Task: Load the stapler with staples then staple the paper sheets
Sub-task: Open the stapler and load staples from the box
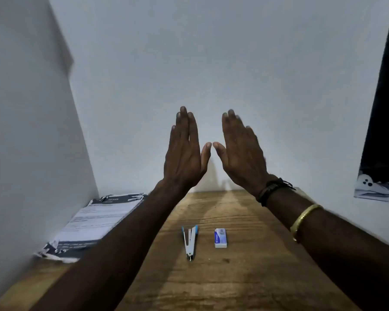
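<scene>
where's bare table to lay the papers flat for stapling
The widest bare wood is the near part of the table, in front of the stapler and staple box. Another bare strip runs behind those two up to the wall. The gap between the two is narrow, and the papers fill the left corner.

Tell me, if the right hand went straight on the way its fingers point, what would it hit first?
Probably the pale wall: the right hand is raised with straight fingers aimed at it, and nothing shows between, though the gap is hard to judge.
</scene>
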Tool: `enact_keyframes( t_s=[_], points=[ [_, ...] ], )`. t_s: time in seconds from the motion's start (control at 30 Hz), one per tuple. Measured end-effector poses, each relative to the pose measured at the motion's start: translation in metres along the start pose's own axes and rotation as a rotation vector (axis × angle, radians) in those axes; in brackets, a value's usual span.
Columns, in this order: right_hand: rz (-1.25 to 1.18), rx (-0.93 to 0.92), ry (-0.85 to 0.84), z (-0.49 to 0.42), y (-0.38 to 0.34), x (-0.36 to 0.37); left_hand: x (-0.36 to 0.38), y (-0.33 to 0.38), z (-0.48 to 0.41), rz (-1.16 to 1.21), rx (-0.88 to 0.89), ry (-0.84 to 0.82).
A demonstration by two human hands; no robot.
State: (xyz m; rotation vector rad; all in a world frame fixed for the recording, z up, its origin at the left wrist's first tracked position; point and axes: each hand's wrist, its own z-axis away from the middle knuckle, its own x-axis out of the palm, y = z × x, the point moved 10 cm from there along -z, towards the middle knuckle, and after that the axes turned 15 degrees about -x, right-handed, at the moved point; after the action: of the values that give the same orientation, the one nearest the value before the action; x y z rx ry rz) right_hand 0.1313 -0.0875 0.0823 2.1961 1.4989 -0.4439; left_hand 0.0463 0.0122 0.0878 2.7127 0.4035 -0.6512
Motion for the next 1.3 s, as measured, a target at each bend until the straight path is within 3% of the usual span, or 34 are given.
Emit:
enact_keyframes(
  t_s=[0.2, 0.4, 0.53, 0.7, 0.93, 1.03, 1.13, 1.3],
  points=[
    [-0.381, 0.163, -0.375, 0.048, -0.037, 0.066, 0.037, -0.045, 0.054, -0.096, -0.241, -0.466],
    [-0.574, 0.182, -0.797, 0.093, -0.083, 0.118, 0.053, -0.09, 0.116, -0.187, -0.471, -0.717],
    [-0.623, 0.215, -0.894, 0.11, -0.091, 0.136, 0.066, -0.112, 0.143, -0.234, -0.555, -0.881],
    [-0.668, 0.211, -0.86, 0.112, -0.089, 0.147, 0.075, -0.115, 0.15, -0.081, -0.611, -0.967],
    [-0.78, 0.223, -0.731, 0.111, -0.081, 0.145, 0.068, -0.123, 0.144, 0.092, -0.694, -0.79],
    [-0.848, 0.27, -0.597, 0.11, -0.074, 0.141, 0.062, -0.126, 0.145, 0.259, -0.768, -0.693],
    [-1.02, 0.448, -0.409, 0.111, -0.061, 0.136, 0.058, -0.124, 0.144, 0.46, -0.831, -0.589],
    [-1.048, 0.546, -0.211, 0.109, -0.048, 0.13, 0.081, -0.111, 0.166, 0.892, -1.104, -0.732]
  ],
)
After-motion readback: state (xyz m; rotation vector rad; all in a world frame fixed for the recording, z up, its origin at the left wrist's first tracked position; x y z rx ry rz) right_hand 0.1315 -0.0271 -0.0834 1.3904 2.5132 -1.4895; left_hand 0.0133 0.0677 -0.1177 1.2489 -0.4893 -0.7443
